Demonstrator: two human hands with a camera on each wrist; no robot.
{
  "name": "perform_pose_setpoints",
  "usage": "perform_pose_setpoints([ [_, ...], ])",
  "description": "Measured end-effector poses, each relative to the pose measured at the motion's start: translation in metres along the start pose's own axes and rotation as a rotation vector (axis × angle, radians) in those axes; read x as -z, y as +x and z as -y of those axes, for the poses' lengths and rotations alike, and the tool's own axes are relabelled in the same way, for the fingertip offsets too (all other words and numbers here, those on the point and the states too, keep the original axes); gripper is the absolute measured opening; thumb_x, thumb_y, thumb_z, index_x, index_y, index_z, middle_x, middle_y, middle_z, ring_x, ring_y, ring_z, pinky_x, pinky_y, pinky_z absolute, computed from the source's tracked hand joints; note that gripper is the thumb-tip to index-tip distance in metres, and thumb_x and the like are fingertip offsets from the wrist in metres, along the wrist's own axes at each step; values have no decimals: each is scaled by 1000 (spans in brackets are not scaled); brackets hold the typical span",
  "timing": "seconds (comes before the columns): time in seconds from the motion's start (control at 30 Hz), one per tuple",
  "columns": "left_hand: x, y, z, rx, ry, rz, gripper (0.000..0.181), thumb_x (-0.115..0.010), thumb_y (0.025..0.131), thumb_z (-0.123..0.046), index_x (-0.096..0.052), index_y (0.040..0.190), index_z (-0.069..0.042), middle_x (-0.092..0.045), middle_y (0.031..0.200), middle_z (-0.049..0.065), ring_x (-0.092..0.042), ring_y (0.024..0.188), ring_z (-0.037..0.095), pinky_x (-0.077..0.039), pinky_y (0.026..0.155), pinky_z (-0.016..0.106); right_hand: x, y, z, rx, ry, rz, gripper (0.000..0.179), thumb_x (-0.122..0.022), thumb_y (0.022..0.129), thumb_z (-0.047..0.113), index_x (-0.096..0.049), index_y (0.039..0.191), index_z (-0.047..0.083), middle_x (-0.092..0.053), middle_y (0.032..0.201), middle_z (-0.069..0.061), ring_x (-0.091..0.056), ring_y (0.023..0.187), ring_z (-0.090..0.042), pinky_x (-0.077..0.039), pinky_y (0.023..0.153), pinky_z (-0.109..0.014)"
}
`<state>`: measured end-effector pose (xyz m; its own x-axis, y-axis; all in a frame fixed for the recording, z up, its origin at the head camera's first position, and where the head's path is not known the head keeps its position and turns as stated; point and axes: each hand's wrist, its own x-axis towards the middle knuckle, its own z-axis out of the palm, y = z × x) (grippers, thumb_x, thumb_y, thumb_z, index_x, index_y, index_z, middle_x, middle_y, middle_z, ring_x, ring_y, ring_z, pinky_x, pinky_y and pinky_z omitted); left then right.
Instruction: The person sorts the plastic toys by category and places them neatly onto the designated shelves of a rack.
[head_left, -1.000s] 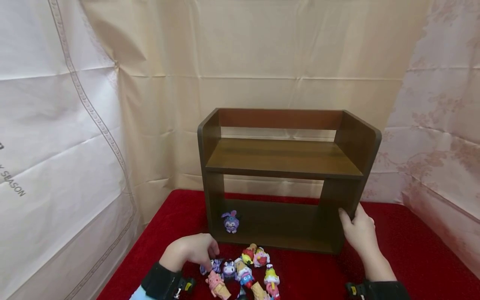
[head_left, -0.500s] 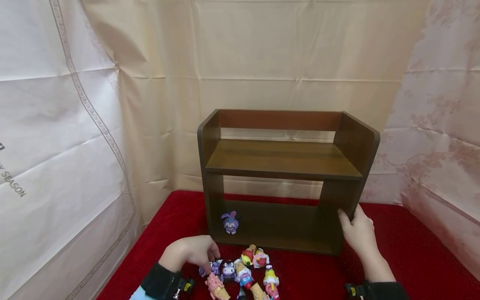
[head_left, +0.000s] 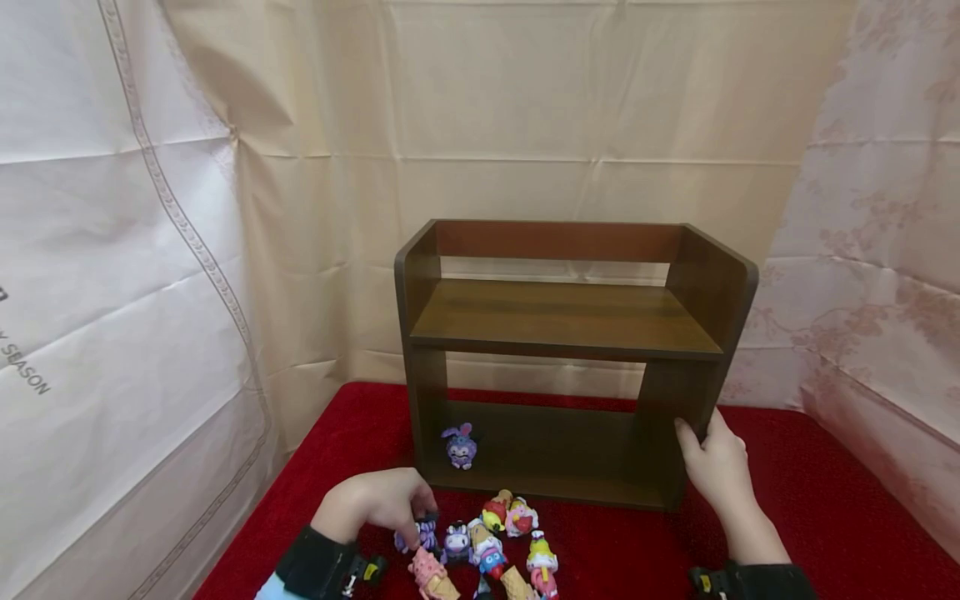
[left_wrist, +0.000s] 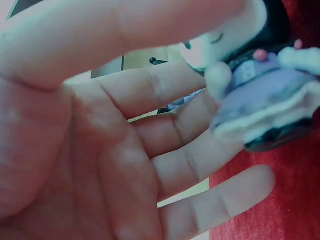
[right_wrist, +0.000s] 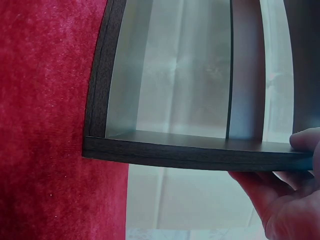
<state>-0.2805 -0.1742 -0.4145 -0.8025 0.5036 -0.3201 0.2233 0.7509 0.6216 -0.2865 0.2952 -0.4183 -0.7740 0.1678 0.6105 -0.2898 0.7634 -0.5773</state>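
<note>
A dark brown two-tier shelf (head_left: 570,321) stands on red cloth. Its right side panel is held by my right hand (head_left: 722,471), thumb on the inner face and fingers on the outer, as the right wrist view also shows. My left hand (head_left: 386,500) is low in front of the shelf's left end, pinching a small purple figurine (left_wrist: 265,95) with a black hood and white face; the thumb partly covers its head. A purple long-eared figurine (head_left: 461,447) stands inside the lower tier at the left.
Several small figurines lie clustered in front of the shelf, among them a pink ice-cream-cone one (head_left: 431,575), a purple-and-white one (head_left: 456,543) and a yellow-and-pink one (head_left: 542,562). Red cloth (head_left: 817,483) covers the table. Beige curtains (head_left: 525,108) hang behind.
My left hand has shifted very slightly left, and the purple figurine at its fingers has moved a little with it. My right hand keeps its hold on the shelf panel.
</note>
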Motion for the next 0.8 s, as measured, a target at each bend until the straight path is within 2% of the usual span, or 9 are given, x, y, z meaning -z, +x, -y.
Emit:
perform_pose_setpoints([
  [0.27, 4, -3, 2, -6, 62, -50, 30, -91, 73, -11, -78, 100, -13, -70, 92, -5, -63, 85, 16, -57, 79, 45, -1, 0, -1, 0, 5, 5, 27, -59, 101, 13, -55, 122, -4, -67, 107, -35, -67, 91, -52, -54, 67, -60],
  [0.4, 6, -4, 2, -48, 74, -62, 30, -91, 73, -14, -78, 100, -13, -69, 90, -6, -63, 82, 15, -57, 77, 43, -1, 0, -1, 0, 3, 6, 27, -59, 101, 13, -55, 122, -4, -67, 107, -35, -67, 92, -52, -54, 68, -61],
  [0.63, 8, -5, 2, -127, 65, -84, 22, -90, 76, -18, -74, 92, -20, -66, 79, -7, -61, 70, 15, -53, 64, 33, 0, 0, -2, -6, -5, 8, 27, -58, 101, 14, -55, 122, -4, -66, 109, -35, -66, 93, -52, -53, 70, -63],
  [0.8, 11, -5, -1, -179, 85, -136, 24, -89, 78, -22, -73, 96, -21, -64, 83, -9, -59, 74, 14, -53, 65, 32, 0, 0, -2, -10, -6, 10, 28, -58, 101, 14, -54, 122, -4, -66, 109, -35, -66, 94, -53, -53, 71, -64],
])
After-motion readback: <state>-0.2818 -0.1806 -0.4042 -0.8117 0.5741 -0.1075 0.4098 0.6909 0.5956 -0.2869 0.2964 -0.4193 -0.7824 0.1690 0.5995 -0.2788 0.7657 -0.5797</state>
